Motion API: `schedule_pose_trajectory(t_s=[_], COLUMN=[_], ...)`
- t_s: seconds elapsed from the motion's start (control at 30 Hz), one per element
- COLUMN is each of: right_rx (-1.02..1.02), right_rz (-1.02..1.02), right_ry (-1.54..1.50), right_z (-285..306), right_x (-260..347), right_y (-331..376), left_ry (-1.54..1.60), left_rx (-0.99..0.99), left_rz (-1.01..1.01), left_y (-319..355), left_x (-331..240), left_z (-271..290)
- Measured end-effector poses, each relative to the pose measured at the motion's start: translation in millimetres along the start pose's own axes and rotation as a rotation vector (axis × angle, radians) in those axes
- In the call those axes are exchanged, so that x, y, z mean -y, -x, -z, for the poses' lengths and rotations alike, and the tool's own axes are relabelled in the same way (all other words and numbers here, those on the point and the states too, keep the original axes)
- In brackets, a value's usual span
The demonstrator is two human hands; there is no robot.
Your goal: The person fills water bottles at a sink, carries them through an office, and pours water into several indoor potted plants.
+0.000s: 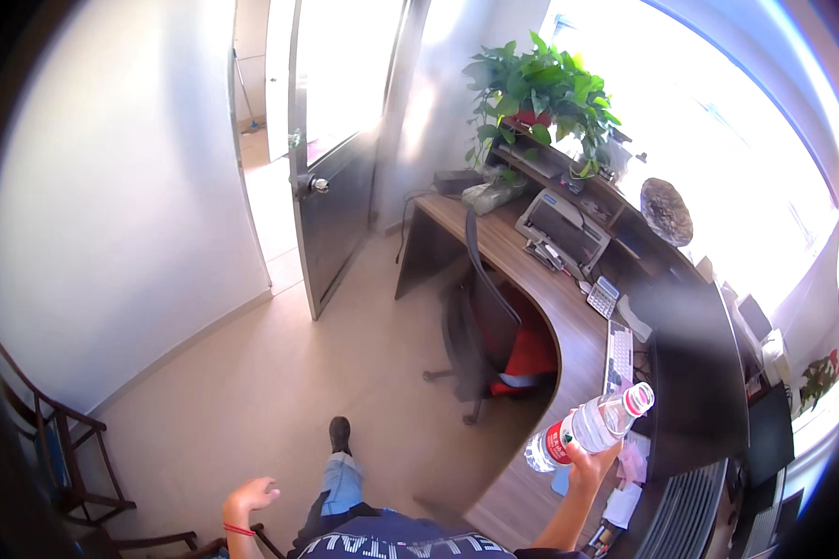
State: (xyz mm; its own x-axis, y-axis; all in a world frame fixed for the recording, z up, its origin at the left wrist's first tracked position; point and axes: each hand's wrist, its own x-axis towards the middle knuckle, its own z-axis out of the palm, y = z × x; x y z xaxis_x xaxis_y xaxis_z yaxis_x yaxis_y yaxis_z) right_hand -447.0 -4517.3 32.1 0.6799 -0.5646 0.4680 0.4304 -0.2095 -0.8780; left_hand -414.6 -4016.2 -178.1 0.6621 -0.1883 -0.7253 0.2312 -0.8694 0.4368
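A clear plastic water bottle [598,424] with a red label is tilted in my right hand [591,463], its neck up and to the right. My fingers wrap its lower half. A red ring circles the neck; whether a cap sits on it I cannot tell. Bottle and hand are above the near part of the curved wooden desk [569,321]. My left hand [250,495], with a red cord on the wrist, hangs over the floor at the lower left. Nothing is in it, and its fingers are loosely bent and apart.
An office chair [494,321] with a red seat stands at the desk's inner curve. Along the desk are a printer [562,231], a calculator [603,296] and a keyboard [619,354]. A leafy potted plant [545,88] tops the shelf. The door [340,214] is ajar. Wooden chairs [89,466] stand left.
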Motion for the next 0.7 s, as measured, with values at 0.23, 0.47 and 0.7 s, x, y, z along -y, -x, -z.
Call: schedule_pose_trajectory(t_s=[0.23, 0.47, 0.7], right_rx=[-0.123, -0.155, -0.198], right_rz=[0.002, 0.021, 0.019], right_ry=[0.011, 0.157, 0.348], right_z=[-112, -171, -186], right_x=[-77, -117, -191], right_y=[-110, -216, -333], left_ry=[-0.263, -0.436, -0.492], left_rx=[-0.081, -0.217, 0.029], left_rz=[-0.112, -0.599, -0.841], left_y=[-163, -273, -409], left_x=[-87, -297, -401], left_z=[195, 345, 375])
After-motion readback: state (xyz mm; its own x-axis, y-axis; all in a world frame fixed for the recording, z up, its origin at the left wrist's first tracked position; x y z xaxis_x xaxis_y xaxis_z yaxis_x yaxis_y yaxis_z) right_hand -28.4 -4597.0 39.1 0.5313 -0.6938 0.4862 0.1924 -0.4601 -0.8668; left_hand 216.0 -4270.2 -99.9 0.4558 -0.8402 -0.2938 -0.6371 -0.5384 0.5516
